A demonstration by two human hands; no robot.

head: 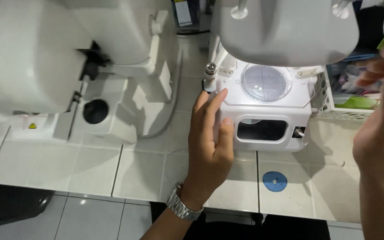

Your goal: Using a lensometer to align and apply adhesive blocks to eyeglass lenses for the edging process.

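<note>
White machine (267, 115) sits just right of left hand (210, 142); fingers spread flat against its left side, nothing pinched, thumb near dark front window (262, 130). Right hand (381, 133) blurred, farther right, apart; grip unclear

On the counter (90, 169), a boxy machine (267, 115) stands toward the back right, with a round dial plate (265, 83) on its top and a window opening (262, 130) in its front. The left hand (210, 142) rests against its left front corner. A small disc (274, 181) lies before the machine, near the counter's front edge. A larger machine (67, 58) occupies the left back. A mesh basket (334, 102) sits just right of the boxy machine, the right hand (381, 133) before it.
</note>
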